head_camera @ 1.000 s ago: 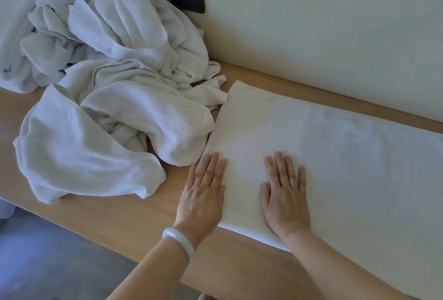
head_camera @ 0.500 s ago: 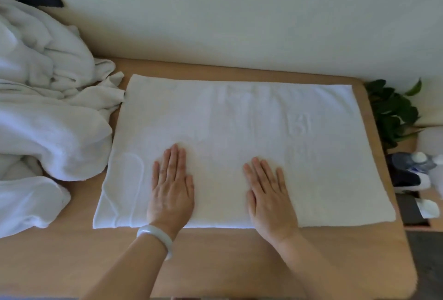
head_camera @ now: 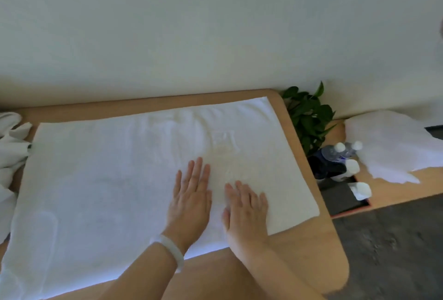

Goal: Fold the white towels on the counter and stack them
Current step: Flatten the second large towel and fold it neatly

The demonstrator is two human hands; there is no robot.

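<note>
A white towel [head_camera: 107,179] lies spread flat on the wooden counter [head_camera: 309,249] and covers most of it. My left hand [head_camera: 190,200], with a pale bangle on its wrist, presses flat on the towel's right half, fingers straight. Just to the right of it my right hand [head_camera: 247,208] also lies flat on the towel, close to the towel's right end. Part of the heap of crumpled white towels [head_camera: 10,146] shows at the left edge.
The counter ends in a rounded corner at the right. Beyond it stands a green plant [head_camera: 309,117], water bottles [head_camera: 340,152] and a lower wooden surface [head_camera: 407,184] with a white cloth [head_camera: 393,146] on it. Dark floor [head_camera: 395,247] lies at the lower right.
Both hands have slid to the right across the towel, from its left end to its right half, and lie closer together. The view has swung right, so the towel heap is nearly out of frame.
</note>
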